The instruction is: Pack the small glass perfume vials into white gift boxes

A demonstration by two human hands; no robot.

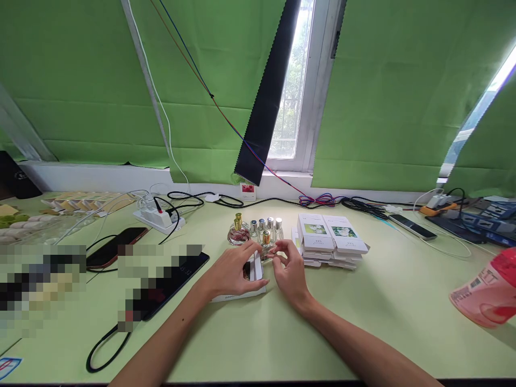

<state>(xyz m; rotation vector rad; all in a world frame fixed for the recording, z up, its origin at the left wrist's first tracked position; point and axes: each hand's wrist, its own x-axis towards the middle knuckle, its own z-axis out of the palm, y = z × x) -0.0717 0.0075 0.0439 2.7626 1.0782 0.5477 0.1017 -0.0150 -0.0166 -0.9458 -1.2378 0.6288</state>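
Note:
My left hand (235, 270) is curled over a small white carton (242, 294) lying on the table, its open, flapped end facing right. Dark contents show between thumb and fingers, too covered to name. Just to the right, my right hand (291, 270) has its thumb and forefinger pinched together; what they hold, if anything, cannot be made out. Its fingertips are close beside a small glass bottle with a gold cap (266, 237). Behind both hands stand several glass bottles with silver caps (278, 228) and a rounder one with a gold top (238, 234).
Stacked white cartons (330, 242) stand right of my hands. A pink package (486, 290) is at far right, near a phone (411, 226). Left are a dark phone (181, 279), another phone (117, 247) and a power strip (159, 217). Cables run along the back.

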